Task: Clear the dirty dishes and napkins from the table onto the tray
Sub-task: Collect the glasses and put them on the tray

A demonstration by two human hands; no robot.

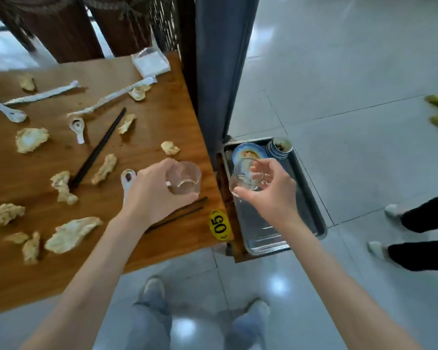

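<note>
Two bare forearms reach up from six o'clock, each ending at a glass. At the table's right edge, the left hand (152,192) has fingers and thumb curled round a clear ribbed glass (185,178); whether that glass rests on the wood or is just lifted cannot be told. Toward three o'clock, the right hand (268,190) pinches a second clear glass (245,177) by its rim and side, holding it tilted above the metal tray (261,238).

Both glasses look light, rigid, smooth and breakable, so a wrap round the wall seems safer than a rim pinch, and each probably wants setting down gently. On the tray's far end, at twelve o'clock from the right hand, lie a blue plate (247,150) and a stack of small bowls (280,147); its near half is bare metal.

Left on the wooden table (162,238) are many crumpled napkins (72,234), which look soft and weightless and could be gathered by the handful. White spoons (77,128), black chopsticks (99,147) toward ten o'clock, another pair just under the left hand, twisted paper wrappers (46,94), and a napkin packet (151,62) at the far corner also remain. A yellow "05" sticker (220,225) marks the near right corner.

Pale glossy floor tiles (352,84) surround the table, the wearer's shoes showing at six o'clock and other people's feet at three.
</note>
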